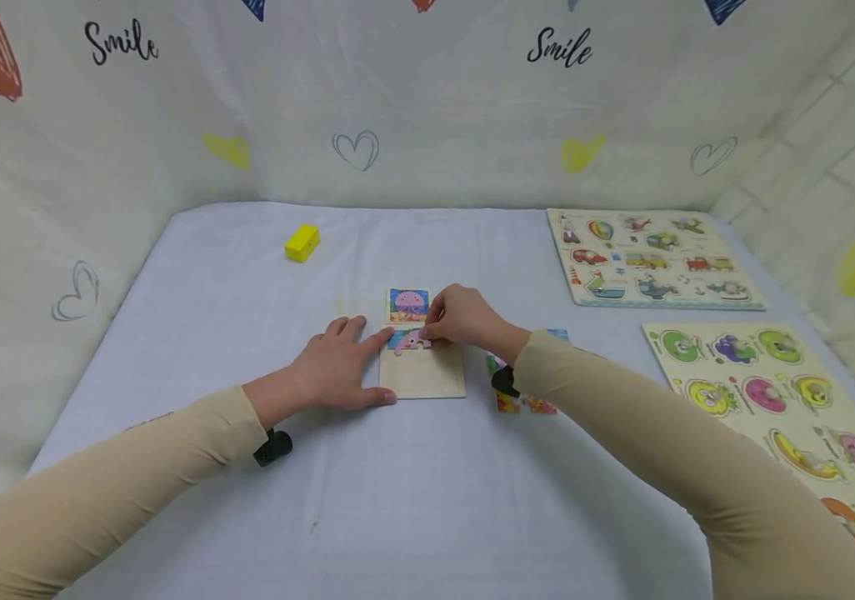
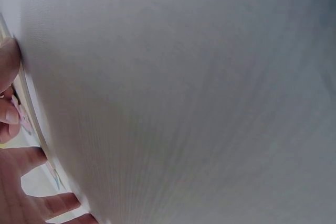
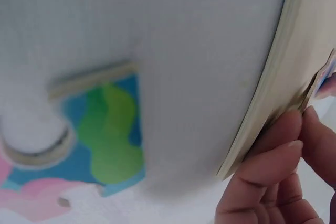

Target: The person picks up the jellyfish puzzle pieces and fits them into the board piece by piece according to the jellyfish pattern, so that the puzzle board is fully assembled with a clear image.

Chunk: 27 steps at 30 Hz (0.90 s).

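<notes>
A small wooden puzzle tray (image 1: 427,379) lies at the middle of the table, pink-and-blue jigsaw pieces (image 1: 403,340) along its far edge. My left hand (image 1: 332,371) is spread flat at the tray's left side, with thumb and index finger touching its edge; the left wrist view shows these fingertips (image 2: 35,156) along the rim. From the right, my right hand (image 1: 471,317) pinches a jigsaw piece (image 3: 319,80) between thumb and fingers, low over the tray's far part. A square jellyfish picture (image 1: 408,305) is just beyond the tray, partly covered by the right hand.
Loose jigsaw pieces (image 1: 543,406) lie right of the tray, partly hidden under the right forearm. A yellow block (image 1: 302,243) stands at the back left. A vehicle puzzle board (image 1: 607,258) and a fruit puzzle board (image 1: 742,367) lie on the right. A printed cloth hangs behind.
</notes>
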### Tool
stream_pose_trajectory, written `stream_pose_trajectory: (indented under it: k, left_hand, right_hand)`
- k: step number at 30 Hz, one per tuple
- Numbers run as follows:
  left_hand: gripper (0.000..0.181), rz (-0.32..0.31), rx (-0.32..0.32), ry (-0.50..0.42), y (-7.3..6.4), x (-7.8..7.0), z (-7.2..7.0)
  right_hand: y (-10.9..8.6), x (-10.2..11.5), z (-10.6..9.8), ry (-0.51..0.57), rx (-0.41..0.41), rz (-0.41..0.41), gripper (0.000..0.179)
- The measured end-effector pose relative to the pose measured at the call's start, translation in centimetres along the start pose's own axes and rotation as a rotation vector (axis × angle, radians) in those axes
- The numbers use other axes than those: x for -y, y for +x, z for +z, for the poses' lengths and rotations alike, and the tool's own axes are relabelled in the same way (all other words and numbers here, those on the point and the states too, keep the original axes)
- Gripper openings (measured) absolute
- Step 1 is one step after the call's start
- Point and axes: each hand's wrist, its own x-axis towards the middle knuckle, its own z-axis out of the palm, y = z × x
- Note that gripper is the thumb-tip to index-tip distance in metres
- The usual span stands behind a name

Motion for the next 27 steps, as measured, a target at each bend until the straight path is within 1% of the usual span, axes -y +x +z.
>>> stream_pose_trajectory:
  k: [8, 15, 21, 27]
  left_hand:
    - [0.093, 0.001, 0.001, -0.009, -0.06, 0.02, -0.02]
    - [0.093, 0.004, 0.0, -0.009, -0.07, 0.03, 0.02]
    - [0.093, 0.007, -0.002, -0.008, -0.07, 0.04, 0.0]
    - [0.092, 0.011, -0.004, -0.015, -0.11, 0.04, 0.01]
  right_hand:
    - [-0.13, -0.01, 0.44, -0.088, -0.047, -0.036, 0.019]
    - [-0.15, -0.18, 0.43, -0.113, -0.05, -0.076, 0.02]
    - [0.1, 0.15, 0.53, -0.145, -0.045, -0.068, 0.026]
    - [0.45, 0.78, 0.86, -0.203, -0.028, -0.055, 0.032]
